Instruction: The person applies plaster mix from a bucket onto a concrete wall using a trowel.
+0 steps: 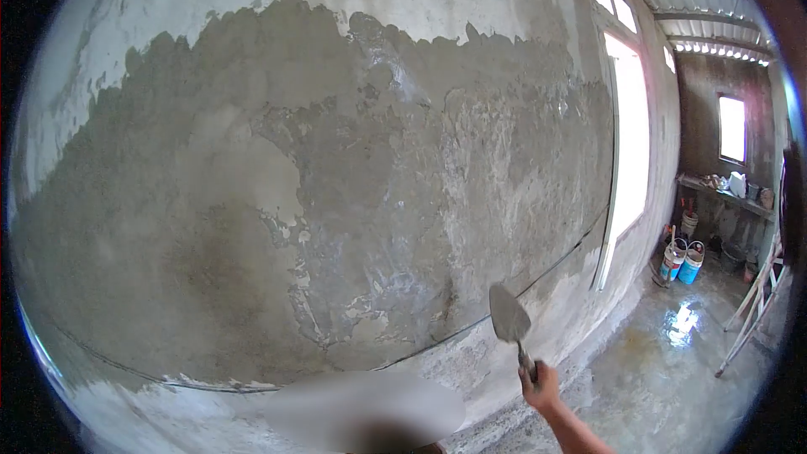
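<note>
My right hand (540,384) reaches in from the bottom right, its fingers wrapped round the handle of a trowel (509,316). The pointed metal blade tilts up and slightly left, in front of the wall's lower part, and overlaps a thin dark line (461,335) running along the wall. Behind it spreads a large coat of darker grey plaster (361,151) on the wall, smooth at the left and rougher, with pale streaks, towards the middle. Its ragged upper edge meets lighter wall. My left hand is out of view.
A blurred patch (366,408) hides the bottom centre. Right of the wall is a bright tall opening (629,143). Farther back, several buckets (691,262) stand on the wet floor (647,370) below a cluttered shelf (731,193). Wooden legs of a stand (748,311) lean at right.
</note>
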The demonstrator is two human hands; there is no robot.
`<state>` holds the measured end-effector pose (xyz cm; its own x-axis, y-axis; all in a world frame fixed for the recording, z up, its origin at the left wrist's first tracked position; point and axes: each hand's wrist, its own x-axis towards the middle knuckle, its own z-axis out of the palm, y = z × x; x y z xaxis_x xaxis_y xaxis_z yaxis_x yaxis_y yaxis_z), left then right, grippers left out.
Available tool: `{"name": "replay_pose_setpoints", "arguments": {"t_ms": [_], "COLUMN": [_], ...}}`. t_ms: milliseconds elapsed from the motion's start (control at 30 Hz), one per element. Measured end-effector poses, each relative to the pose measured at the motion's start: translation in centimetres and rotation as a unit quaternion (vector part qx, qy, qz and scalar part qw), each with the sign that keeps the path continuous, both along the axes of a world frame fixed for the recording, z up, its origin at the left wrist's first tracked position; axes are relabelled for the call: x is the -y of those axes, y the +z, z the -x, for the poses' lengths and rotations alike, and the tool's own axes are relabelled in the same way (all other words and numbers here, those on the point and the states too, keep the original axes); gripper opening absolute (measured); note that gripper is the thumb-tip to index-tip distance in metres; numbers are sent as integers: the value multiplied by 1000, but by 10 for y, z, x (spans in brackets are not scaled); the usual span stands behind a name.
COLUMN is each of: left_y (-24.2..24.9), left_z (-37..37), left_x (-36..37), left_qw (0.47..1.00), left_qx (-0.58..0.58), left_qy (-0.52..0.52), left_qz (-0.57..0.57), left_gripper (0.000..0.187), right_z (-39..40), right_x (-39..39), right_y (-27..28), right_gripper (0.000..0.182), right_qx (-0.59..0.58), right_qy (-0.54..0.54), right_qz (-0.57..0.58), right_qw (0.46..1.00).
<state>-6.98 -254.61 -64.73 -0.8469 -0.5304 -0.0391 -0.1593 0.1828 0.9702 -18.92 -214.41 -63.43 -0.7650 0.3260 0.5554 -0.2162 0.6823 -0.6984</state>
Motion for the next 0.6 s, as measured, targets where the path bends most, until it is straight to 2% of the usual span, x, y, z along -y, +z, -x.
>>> {"name": "replay_pose_setpoints", "arguments": {"t_ms": [67,133,200,267,333,367,400,433,467,500,533,567,600], "left_y": [-6,-23,-5,-7,17,45,30,20,30,40,32,46,48], "left_z": [4,11,17,25,22,19,22,25,20,18,19,16,13], "left_x": [-11,-17,-32,-46,-68,-88,-93,-93,-103,-114,-115,-127,-134], "left_qw": [992,996,996,997,994,994,996,996,996,995,993,994,994], "left_qx": [21,16,79,75,100,104,79,74,63,65,55,16,24], "left_qy": [-14,-2,-11,-17,-44,-35,-26,-49,-49,-68,-90,-110,-103], "left_qz": [-123,-88,44,-29,21,-4,-24,10,-32,-12,60,8,8], "left_gripper": [12,15,22,23,27,29,30,37,45,51,53,56,56], "right_z": [-33,-64,-80,-92,-89,-85,-82,-80,-80,-82,-77,-75,-69], "right_x": [-8,-10,-11,-13,-23,-31,-39,-45,-53,-61,-67,-73,-80], "right_y": [-40,-59,-69,-75,-77,-82,-87,-83,-79,-75,-71,-63,-53], "right_gripper": [32,32,29,27,25,28,33,38,41,44,47,48,49], "right_qx": [9,54,100,150,103,87,73,70,61,65,55,42,20], "right_qy": [7,-8,13,36,58,74,95,108,136,161,179,202,219], "right_qz": [-25,-57,-66,-78,-109,-149,-189,-213,-260,-283,-302,-327,-352], "right_qw": [1000,997,993,985,987,982,975,968,954,943,935,922,910]}}
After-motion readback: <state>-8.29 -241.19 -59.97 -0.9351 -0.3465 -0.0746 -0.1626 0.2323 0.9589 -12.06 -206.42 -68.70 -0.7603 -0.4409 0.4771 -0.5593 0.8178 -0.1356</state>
